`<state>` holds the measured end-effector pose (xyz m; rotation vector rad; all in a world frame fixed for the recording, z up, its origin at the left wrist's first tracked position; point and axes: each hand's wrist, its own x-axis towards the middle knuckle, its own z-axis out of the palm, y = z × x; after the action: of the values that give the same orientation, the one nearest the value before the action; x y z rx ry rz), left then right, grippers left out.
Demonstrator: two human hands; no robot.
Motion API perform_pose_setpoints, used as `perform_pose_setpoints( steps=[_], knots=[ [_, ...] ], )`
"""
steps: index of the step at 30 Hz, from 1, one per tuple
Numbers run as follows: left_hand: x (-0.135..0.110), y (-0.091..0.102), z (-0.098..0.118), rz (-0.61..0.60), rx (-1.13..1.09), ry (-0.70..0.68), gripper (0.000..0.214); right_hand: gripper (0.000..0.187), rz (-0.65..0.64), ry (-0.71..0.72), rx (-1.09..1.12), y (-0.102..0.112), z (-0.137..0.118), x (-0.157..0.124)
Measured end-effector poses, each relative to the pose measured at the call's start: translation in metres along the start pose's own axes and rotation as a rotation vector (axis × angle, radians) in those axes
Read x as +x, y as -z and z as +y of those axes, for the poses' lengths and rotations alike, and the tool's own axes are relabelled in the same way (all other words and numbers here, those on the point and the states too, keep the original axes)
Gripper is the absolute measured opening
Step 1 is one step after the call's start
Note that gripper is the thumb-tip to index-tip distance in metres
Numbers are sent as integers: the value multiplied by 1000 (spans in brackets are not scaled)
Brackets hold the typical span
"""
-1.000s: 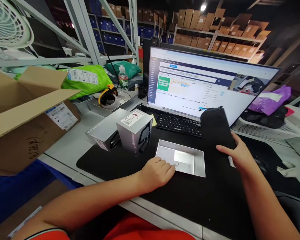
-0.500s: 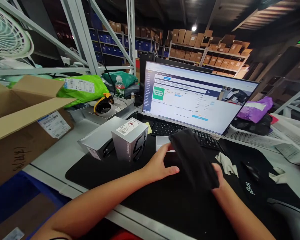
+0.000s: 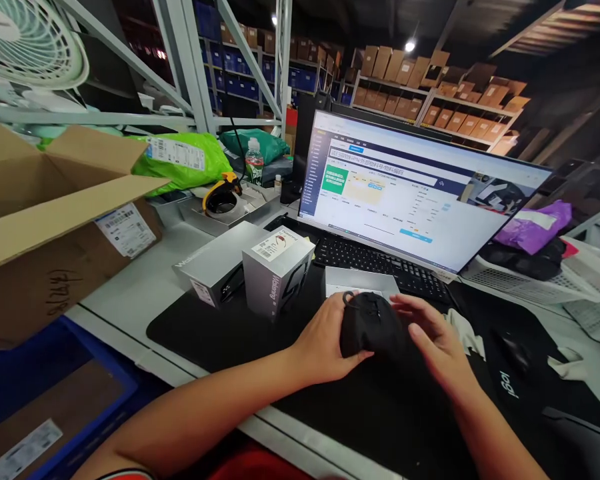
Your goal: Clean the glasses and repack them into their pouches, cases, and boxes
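Observation:
A black drawstring pouch [image 3: 371, 327] is in front of me, its gathered top with a small cord loop facing up. My left hand [image 3: 325, 337] is wrapped round its left side, thumb along the near edge. My right hand [image 3: 437, 340] stands at the pouch's right with fingers apart; whether a fingertip touches it is hard to tell. Behind the pouch lies a grey-white box [image 3: 361, 279], partly hidden. To the left are an upright silver box [image 3: 275, 270] with a label on top and a lying silver box [image 3: 215, 263].
A large open carton [image 3: 70, 267] stands at the left above a blue bin [image 3: 105, 380]. A monitor [image 3: 405, 193] and keyboard [image 3: 380, 263] are at the back. On the right lie a mouse [image 3: 513, 350], pale cloth pieces [image 3: 465, 333] and a white basket [image 3: 595, 280].
The pouch has turned from a long slanted pose to showing its gathered top. My left hand has closed on it, while my right hand has opened off its lower end.

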<state>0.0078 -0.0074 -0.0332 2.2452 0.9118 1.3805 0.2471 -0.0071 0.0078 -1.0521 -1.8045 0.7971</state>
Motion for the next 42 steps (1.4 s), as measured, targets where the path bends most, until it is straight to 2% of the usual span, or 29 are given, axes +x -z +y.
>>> perform_pose_setpoints(
  steps=[2,4,8,9,13,16,20,24,27,31,34,38,42],
  knots=[
    [0,-3,4,-82,98,-64,90,51,23,209,-188,-3,-13,-7],
    [1,-4,7,-133,154,-91,95,47,-2,315,-339,-9,-25,-12],
    [8,0,5,-235,127,-104,97,6,54,344,-403,-14,-39,-15],
    [10,1,2,-259,100,-113,96,3,86,369,-410,-14,-40,-15],
    [17,2,-12,-312,-19,-48,92,35,193,593,-515,-12,-34,-15],
    [17,-1,-16,-273,-52,29,86,54,228,644,-603,-5,-24,-17],
    [13,-5,-8,-188,13,76,81,64,256,669,-765,7,-23,-23],
    [14,-3,4,-76,73,125,74,61,157,719,-937,8,-42,-40],
    [17,3,10,-37,55,133,71,57,64,757,-931,0,-58,-54],
    [17,12,16,-81,-15,190,71,52,-1,809,-862,-12,-68,-62],
    [15,16,19,-134,-78,253,67,52,-30,850,-802,-21,-67,-64],
    [16,15,19,-175,-135,282,59,54,30,905,-717,-33,-59,-62],
    [18,9,15,-212,-192,330,51,57,-5,809,-661,-33,-55,-57]
  ],
)
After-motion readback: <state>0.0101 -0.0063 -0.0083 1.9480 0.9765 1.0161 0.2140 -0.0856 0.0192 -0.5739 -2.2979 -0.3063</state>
